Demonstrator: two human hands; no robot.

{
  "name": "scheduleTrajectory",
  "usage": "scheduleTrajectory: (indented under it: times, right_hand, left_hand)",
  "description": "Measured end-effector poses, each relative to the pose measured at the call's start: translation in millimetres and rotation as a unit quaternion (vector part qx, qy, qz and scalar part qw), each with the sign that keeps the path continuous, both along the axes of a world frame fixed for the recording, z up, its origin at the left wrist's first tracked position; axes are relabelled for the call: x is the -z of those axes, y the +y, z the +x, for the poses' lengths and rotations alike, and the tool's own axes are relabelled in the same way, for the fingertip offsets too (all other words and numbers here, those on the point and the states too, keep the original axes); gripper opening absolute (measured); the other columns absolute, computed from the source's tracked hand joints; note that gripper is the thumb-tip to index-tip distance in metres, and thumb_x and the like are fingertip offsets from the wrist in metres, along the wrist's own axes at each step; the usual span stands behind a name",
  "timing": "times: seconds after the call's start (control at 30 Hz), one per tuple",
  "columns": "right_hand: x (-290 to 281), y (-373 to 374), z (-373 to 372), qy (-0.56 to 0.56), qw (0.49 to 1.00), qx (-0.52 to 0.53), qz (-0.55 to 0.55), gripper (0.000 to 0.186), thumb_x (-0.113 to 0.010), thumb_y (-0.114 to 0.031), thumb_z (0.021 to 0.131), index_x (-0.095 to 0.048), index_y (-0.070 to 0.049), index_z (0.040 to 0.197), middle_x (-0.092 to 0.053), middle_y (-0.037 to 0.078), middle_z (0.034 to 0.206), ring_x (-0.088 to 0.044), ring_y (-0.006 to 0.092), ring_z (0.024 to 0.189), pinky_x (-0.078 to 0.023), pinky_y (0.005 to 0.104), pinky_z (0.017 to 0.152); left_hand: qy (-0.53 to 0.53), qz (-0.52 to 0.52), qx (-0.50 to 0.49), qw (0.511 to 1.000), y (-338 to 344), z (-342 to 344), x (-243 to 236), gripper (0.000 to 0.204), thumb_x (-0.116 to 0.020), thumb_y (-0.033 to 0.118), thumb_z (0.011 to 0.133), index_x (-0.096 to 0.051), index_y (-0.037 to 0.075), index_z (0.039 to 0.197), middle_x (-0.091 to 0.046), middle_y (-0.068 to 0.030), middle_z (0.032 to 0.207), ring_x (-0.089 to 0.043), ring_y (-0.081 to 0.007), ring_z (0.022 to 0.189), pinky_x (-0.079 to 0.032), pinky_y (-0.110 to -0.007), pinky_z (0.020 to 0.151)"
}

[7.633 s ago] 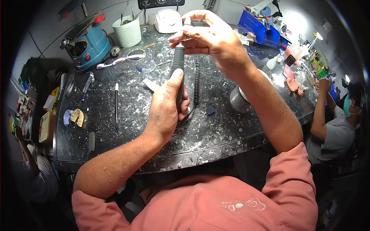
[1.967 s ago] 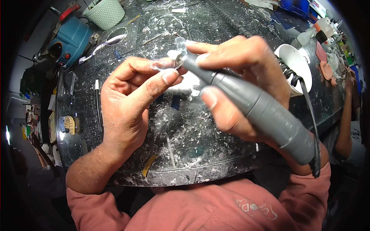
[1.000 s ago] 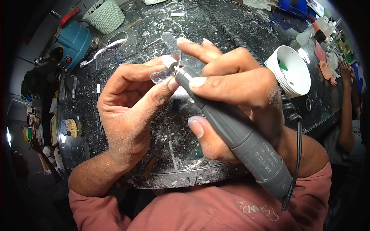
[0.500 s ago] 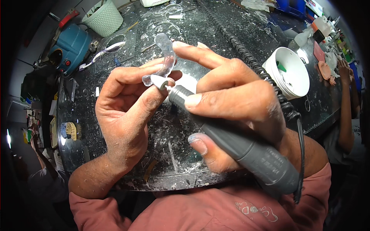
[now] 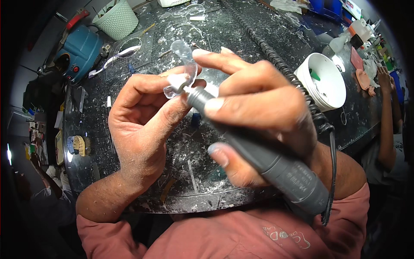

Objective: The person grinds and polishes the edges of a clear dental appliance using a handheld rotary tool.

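My left hand (image 5: 142, 114) pinches a clear, curved dental appliance (image 5: 184, 51) between thumb and fingers, with one end standing up above the fingertips. My right hand (image 5: 269, 103) is wrapped round a dark grey rotary handpiece (image 5: 280, 166), slanting from lower right to upper left. Its white cone-shaped tip (image 5: 177, 80) lies against the lower part of the appliance, close to my left fingertips. Blur on the tip and right fingers hides the exact contact. My right forefinger reaches out beside the upper end of the appliance.
A black coiled cord (image 5: 269, 52) runs across the dusty dark table (image 5: 181, 172). To the right stands a white bucket (image 5: 321, 82). A teal machine (image 5: 79, 54), woven basket (image 5: 116, 21), white-handled brush (image 5: 116, 58) and dental model (image 5: 79, 146) are leftward. Other people sit at both sides.
The handpiece and my right hand have shifted slightly up and left, bringing the tip higher on the appliance. The appliance has tilted a little in my left hand.
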State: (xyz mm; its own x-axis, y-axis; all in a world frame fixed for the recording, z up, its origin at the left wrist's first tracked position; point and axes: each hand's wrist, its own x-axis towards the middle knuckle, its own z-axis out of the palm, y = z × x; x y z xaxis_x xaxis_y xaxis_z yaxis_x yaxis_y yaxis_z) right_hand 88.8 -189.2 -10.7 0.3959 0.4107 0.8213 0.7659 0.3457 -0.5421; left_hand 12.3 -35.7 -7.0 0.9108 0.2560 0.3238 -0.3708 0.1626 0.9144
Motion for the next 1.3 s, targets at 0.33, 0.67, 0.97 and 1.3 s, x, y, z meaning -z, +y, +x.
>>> scheduleTrajectory:
  times: [0.33, 0.67, 0.97, 1.3]
  right_hand:
    - [-0.3, 2.6, 8.2, 0.004, 0.997, -0.016, 0.071, 0.030, -0.066, 0.006, 0.057, -0.056, -0.001, 0.085, -0.057, 0.011, 0.082, -0.060, 0.0235, 0.080, -0.050, 0.0300, 0.069]
    - [-1.2, 0.1, 0.2, 0.022, 0.999, -0.013, 0.041, 0.037, -0.068, 0.006, 0.055, -0.057, -0.002, 0.089, -0.056, 0.007, 0.082, -0.057, 0.0184, 0.072, -0.048, 0.0264, 0.064]
    - [-6.2, -11.6, 9.9, 0.049, 0.999, -0.004, -0.018, 0.037, -0.068, 0.002, 0.068, -0.052, 0.006, 0.101, -0.057, 0.016, 0.097, -0.059, 0.0187, 0.087, -0.050, 0.0267, 0.076]
    - [2.3, -6.1, 17.3, -0.117, 0.992, -0.035, -0.029, 0.037, -0.058, 0.008, 0.067, -0.044, 0.007, 0.101, -0.054, 0.024, 0.093, -0.061, 0.0276, 0.084, -0.053, 0.0312, 0.074]
  left_hand:
    - [-0.006, 0.016, 0.030, 0.999, 2.5, 1.0, -0.1, 0.019, -0.053, -0.007, 0.081, -0.048, -0.003, 0.099, -0.054, -0.0177, 0.111, -0.057, -0.0142, 0.092, -0.047, -0.028, 0.082]
    - [0.136, -0.011, 0.047, 0.990, -6.7, 0.5, -16.3, 0.051, -0.056, 0.002, 0.075, -0.039, -0.005, 0.122, -0.059, -0.0126, 0.102, -0.057, -0.0137, 0.094, -0.044, -0.025, 0.083]
    - [0.202, -0.136, 0.094, 0.965, -1.8, 1.3, -11.8, 0.039, -0.054, 0.011, 0.085, -0.044, -0.005, 0.118, -0.058, -0.0133, 0.103, -0.059, -0.0161, 0.092, -0.049, -0.026, 0.079]
    - [0.155, -0.066, 0.052, 0.984, -4.7, -5.0, -9.1, 0.029, -0.060, 0.004, 0.080, -0.055, -0.006, 0.107, -0.061, -0.0111, 0.099, -0.059, -0.0154, 0.089, -0.046, -0.027, 0.080]
